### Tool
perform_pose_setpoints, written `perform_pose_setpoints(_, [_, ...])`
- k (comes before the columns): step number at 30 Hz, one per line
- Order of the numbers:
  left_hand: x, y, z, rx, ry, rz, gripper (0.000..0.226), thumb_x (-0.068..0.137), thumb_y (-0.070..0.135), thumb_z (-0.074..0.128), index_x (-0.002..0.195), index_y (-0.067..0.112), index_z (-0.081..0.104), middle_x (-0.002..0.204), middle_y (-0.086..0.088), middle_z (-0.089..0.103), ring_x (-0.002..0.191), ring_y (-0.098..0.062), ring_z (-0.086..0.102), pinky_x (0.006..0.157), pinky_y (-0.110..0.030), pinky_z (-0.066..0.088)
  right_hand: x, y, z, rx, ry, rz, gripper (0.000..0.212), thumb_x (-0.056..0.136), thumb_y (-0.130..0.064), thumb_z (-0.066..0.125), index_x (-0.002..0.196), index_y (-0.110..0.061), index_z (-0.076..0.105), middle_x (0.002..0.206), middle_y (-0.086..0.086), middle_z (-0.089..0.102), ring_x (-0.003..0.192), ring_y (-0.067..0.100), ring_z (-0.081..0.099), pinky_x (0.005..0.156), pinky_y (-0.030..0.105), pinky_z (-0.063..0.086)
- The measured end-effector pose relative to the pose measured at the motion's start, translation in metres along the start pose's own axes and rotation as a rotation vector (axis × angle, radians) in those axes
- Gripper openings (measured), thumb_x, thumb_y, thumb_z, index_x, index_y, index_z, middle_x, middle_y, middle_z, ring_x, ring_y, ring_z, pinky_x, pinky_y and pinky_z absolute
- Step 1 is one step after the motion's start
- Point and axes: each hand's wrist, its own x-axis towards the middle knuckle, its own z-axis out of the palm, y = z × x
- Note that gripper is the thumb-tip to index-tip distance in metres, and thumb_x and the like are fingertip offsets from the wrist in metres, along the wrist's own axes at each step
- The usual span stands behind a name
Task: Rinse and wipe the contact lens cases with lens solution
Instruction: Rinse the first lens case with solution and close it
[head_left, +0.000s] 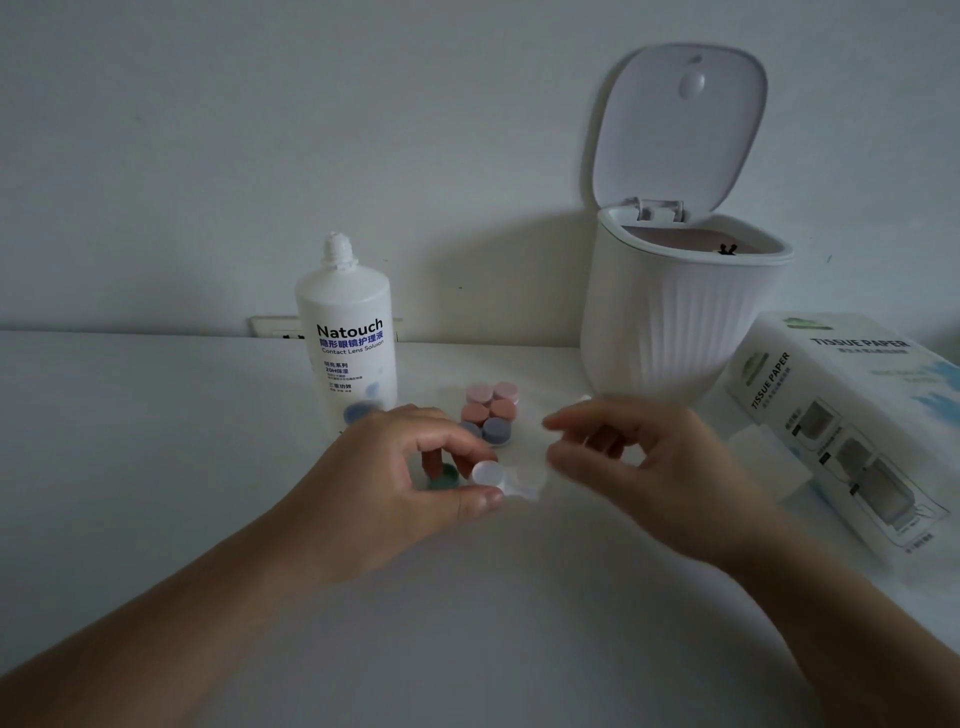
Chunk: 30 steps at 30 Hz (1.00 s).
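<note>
My left hand (410, 467) pinches a white contact lens case (506, 480) between thumb and fingers, just above the white table. A green cap (444, 478) lies under its fingers. My right hand (639, 462) hovers to the right of the case with fingers curled, blurred; whether it holds something small and white I cannot tell. Behind the hands stands a cluster of pink and blue-grey lens cases (491, 413). The uncapped lens solution bottle (345, 338) stands upright at the back left.
A white ribbed bin (675, 322) with its lid (680, 124) raised stands at the back right against the wall. A tissue paper pack (852, 426) lies on the right, with a tissue (769, 457) poking out. The table (156, 441) is white.
</note>
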Motion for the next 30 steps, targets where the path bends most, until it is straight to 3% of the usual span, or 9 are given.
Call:
perform_pose_setpoints(2, [0.000, 0.001, -0.001, -0.003, -0.001, 0.000, 0.013, 0.074, 0.036, 0.085, 0.081, 0.039, 0.074, 0.087, 0.018, 0.069, 0.085, -0.007, 0.061, 0.074, -0.007, 0.041, 0.004, 0.011, -0.005, -0.093, 0.144, 0.058, 0.008, 0.086, -0.041, 0.070, 0.094, -0.039, 0.072, 0.076, -0.014, 0.068, 0.068, -0.002, 0.060, 0.060, 0.008, 0.045])
perform_pose_setpoints(4, [0.000, 0.001, -0.002, -0.001, -0.004, -0.004, 0.013, 0.074, 0.037, 0.085, 0.081, 0.039, 0.074, 0.087, 0.019, 0.069, 0.084, -0.006, 0.060, 0.075, -0.006, 0.041, 0.007, 0.022, -0.009, -0.213, 0.185, 0.140, 0.008, 0.085, -0.040, 0.073, 0.093, -0.037, 0.071, 0.069, -0.011, 0.064, 0.065, -0.002, 0.057, 0.056, 0.009, 0.041])
perform_pose_setpoints(8, [0.000, 0.001, -0.003, 0.010, -0.008, -0.007, 0.012, 0.074, 0.036, 0.085, 0.083, 0.036, 0.076, 0.088, 0.019, 0.070, 0.085, -0.009, 0.059, 0.074, -0.007, 0.041, 0.009, 0.034, -0.003, -0.313, 0.063, 0.289, 0.039, 0.069, -0.065, 0.071, 0.099, -0.040, 0.068, 0.073, -0.008, 0.061, 0.061, 0.003, 0.055, 0.058, 0.020, 0.041])
perform_pose_setpoints(12, [0.000, 0.001, -0.004, -0.002, -0.006, -0.013, 0.013, 0.073, 0.037, 0.084, 0.083, 0.036, 0.076, 0.088, 0.017, 0.070, 0.086, -0.010, 0.059, 0.074, -0.008, 0.042, 0.010, 0.034, 0.008, -0.399, -0.031, 0.280, 0.061, 0.060, -0.076, 0.060, 0.107, -0.038, 0.069, 0.077, -0.012, 0.057, 0.069, 0.001, 0.055, 0.060, 0.023, 0.043])
perform_pose_setpoints(16, [-0.001, 0.000, -0.004, -0.004, -0.011, -0.020, 0.013, 0.073, 0.039, 0.085, 0.083, 0.038, 0.076, 0.089, 0.017, 0.070, 0.085, -0.009, 0.059, 0.075, -0.009, 0.042, 0.012, 0.031, 0.009, -0.460, -0.065, 0.207, 0.052, 0.065, -0.075, 0.055, 0.101, -0.040, 0.069, 0.080, -0.013, 0.057, 0.072, 0.001, 0.054, 0.063, 0.027, 0.044])
perform_pose_setpoints(20, [0.000, 0.000, -0.004, -0.001, -0.011, -0.022, 0.014, 0.072, 0.041, 0.083, 0.084, 0.037, 0.076, 0.089, 0.018, 0.070, 0.086, -0.010, 0.059, 0.074, -0.008, 0.041, 0.013, 0.028, 0.006, -0.456, -0.075, 0.187, 0.025, 0.079, -0.056, 0.067, 0.095, -0.038, 0.070, 0.079, -0.012, 0.058, 0.073, 0.004, 0.055, 0.072, 0.033, 0.051])
perform_pose_setpoints(24, [0.000, 0.001, -0.005, -0.004, -0.013, -0.031, 0.013, 0.073, 0.040, 0.083, 0.083, 0.036, 0.076, 0.088, 0.019, 0.069, 0.086, -0.010, 0.059, 0.074, -0.009, 0.041, 0.009, 0.027, 0.008, -0.279, 0.007, 0.187, 0.011, 0.077, -0.044, 0.078, 0.085, -0.042, 0.071, 0.076, -0.014, 0.066, 0.068, -0.002, 0.059, 0.062, 0.010, 0.044])
perform_pose_setpoints(26, [0.000, 0.002, -0.005, 0.004, -0.013, -0.030, 0.012, 0.074, 0.037, 0.084, 0.083, 0.036, 0.077, 0.086, 0.020, 0.069, 0.086, -0.009, 0.059, 0.073, -0.009, 0.041, 0.008, 0.024, 0.010, -0.114, 0.067, 0.186, 0.013, 0.076, -0.037, 0.081, 0.077, -0.044, 0.070, 0.073, -0.020, 0.068, 0.059, -0.005, 0.057, 0.058, 0.005, 0.042])
perform_pose_setpoints(30, [0.000, 0.002, -0.005, 0.014, -0.021, -0.026, 0.012, 0.075, 0.034, 0.085, 0.083, 0.036, 0.077, 0.084, 0.022, 0.068, 0.085, -0.009, 0.059, 0.073, -0.010, 0.042, 0.008, 0.016, 0.008, 0.165, 0.105, 0.197, 0.019, 0.074, -0.034, 0.079, 0.090, -0.042, 0.073, 0.077, -0.011, 0.074, 0.063, 0.008, 0.066, 0.061, 0.016, 0.052])
